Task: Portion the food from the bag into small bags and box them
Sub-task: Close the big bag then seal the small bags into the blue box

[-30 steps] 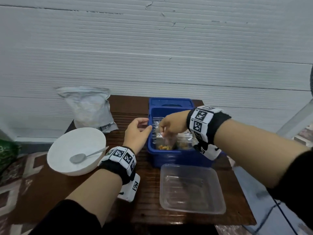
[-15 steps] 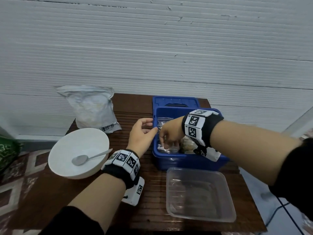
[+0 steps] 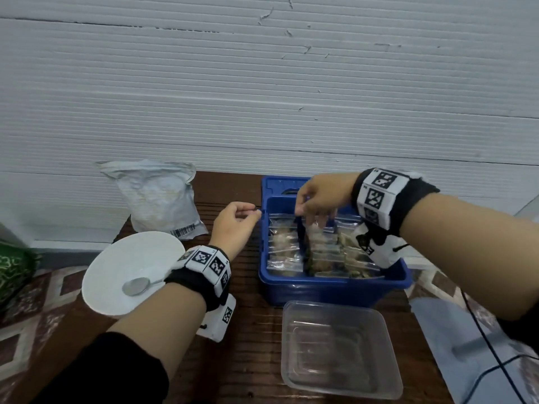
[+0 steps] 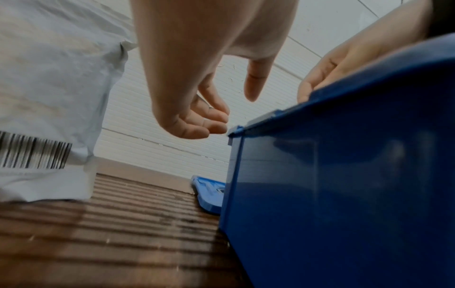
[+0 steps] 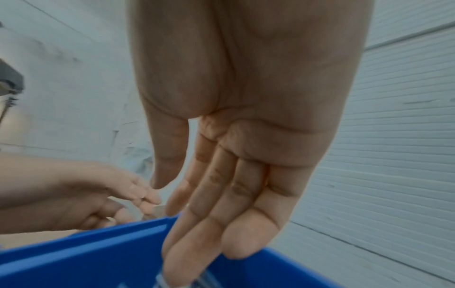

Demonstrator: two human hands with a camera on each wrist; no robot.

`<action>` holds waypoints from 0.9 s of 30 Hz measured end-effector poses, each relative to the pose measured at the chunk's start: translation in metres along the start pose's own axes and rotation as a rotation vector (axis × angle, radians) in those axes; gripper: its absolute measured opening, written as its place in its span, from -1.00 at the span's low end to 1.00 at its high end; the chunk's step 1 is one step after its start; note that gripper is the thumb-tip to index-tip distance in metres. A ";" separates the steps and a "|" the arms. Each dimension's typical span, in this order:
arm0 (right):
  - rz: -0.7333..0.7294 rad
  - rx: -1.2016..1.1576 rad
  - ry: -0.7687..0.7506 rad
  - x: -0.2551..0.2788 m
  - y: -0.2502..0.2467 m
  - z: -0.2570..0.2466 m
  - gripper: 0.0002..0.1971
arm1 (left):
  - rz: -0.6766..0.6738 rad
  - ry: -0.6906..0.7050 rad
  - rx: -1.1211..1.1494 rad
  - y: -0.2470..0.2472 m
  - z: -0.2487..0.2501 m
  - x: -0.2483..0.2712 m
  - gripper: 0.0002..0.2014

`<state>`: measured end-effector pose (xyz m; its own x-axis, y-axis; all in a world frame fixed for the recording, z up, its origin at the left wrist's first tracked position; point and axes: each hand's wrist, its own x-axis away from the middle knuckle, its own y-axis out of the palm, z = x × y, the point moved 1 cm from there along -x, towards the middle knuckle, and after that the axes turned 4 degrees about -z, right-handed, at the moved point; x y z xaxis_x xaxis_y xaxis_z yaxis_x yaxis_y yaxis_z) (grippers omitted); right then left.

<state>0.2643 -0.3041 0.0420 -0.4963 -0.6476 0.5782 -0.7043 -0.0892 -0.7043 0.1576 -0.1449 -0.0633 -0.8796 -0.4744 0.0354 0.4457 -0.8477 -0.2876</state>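
The blue box (image 3: 335, 282) holds several small clear bags (image 3: 284, 246) of food standing in rows. My right hand (image 3: 312, 217) hangs over the box's back part. Its fingers (image 5: 209, 214) are straight and point down, with the tips touching the top edge of a small bag. My left hand (image 3: 236, 221) hovers just left of the box's back left corner (image 4: 236, 130). Its fingers (image 4: 209, 120) are loosely curled and hold nothing. The big grey food bag (image 3: 159, 196) stands at the table's back left.
A white bowl (image 3: 128, 266) with a metal spoon (image 3: 137, 286) sits at the left, partly behind my left wrist. A clear plastic container (image 3: 338, 348) lies in front of the box. The blue lid (image 3: 280, 183) lies behind the box, against the white wall.
My right hand has risen out of the box and moved toward its back, off the small bag it was tucking in. My left hand has drawn slightly away from the box.
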 end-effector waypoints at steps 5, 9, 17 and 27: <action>0.274 -0.078 0.125 0.013 -0.049 0.040 -0.89 | -0.032 -0.056 -0.204 -0.008 0.024 -0.041 -0.86; 0.448 -0.070 0.248 0.010 -0.073 0.086 -0.87 | -0.159 -0.103 -0.350 -0.004 0.029 -0.083 -0.77; 0.416 -0.114 0.365 -0.042 -0.076 0.163 -0.75 | -0.338 -0.175 -0.451 0.015 0.023 -0.152 -0.48; 0.150 0.045 0.363 -0.108 -0.042 0.207 -0.40 | -0.435 -0.324 -0.455 0.043 -0.013 -0.189 -0.45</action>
<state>0.4531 -0.3873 -0.0764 -0.7449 -0.3467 0.5700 -0.5915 -0.0521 -0.8047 0.3408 -0.0883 -0.0953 -0.8366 -0.2214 0.5010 -0.1113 -0.8269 -0.5513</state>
